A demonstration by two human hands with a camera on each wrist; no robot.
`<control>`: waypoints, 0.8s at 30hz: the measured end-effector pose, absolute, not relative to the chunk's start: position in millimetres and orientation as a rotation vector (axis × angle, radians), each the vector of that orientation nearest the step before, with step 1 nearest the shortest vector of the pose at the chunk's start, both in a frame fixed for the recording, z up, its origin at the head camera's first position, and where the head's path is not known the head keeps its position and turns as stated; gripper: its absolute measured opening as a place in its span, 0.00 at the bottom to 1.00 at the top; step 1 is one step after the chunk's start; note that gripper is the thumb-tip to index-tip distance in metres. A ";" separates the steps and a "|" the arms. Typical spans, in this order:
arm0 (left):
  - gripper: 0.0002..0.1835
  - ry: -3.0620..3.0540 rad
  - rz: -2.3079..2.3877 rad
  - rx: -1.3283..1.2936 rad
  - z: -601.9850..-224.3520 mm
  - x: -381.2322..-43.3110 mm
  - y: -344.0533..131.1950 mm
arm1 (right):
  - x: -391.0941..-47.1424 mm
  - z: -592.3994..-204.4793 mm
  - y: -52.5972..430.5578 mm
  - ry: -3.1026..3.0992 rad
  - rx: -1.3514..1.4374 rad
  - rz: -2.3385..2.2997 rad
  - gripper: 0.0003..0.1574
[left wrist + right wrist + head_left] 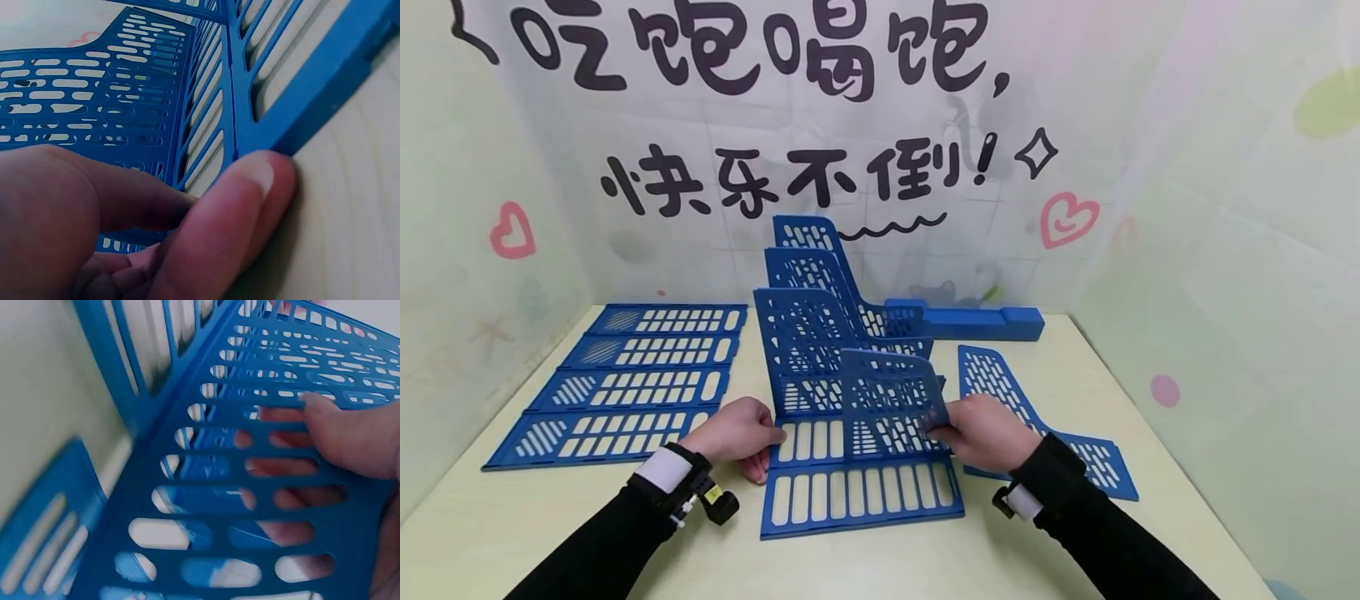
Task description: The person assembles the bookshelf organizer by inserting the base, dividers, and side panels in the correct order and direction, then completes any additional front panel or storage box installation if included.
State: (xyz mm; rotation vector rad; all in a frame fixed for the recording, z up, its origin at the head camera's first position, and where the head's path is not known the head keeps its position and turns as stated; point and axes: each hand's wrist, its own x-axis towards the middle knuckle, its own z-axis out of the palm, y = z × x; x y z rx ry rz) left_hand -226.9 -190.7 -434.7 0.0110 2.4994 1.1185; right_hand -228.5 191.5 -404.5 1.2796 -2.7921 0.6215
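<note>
A partly assembled blue plastic file rack stands mid-table, with several upright perforated dividers (801, 342) above slotted base panels (865, 497). My left hand (741, 437) is at the left edge of the base, thumb and fingers pinching it; the left wrist view shows the thumb against the base panel's edge (250, 125). My right hand (988, 433) grips the low end of the frontmost divider (887, 392). In the right wrist view its thumb lies on one face of that divider (206, 475), and its fingers show through the slots from behind.
Several flat slotted panels (647, 387) lie in a row at the left. One loose divider (1082, 454) lies flat at the right, beyond my right hand. A long blue bar-shaped piece (981, 323) sits at the back near the printed wall sheet (865, 125).
</note>
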 end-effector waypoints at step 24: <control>0.19 2.425 1.226 0.130 -432.2 -232.5 -191.0 | -217.5 -406.5 105.1 -2.757 1.395 0.589 0.11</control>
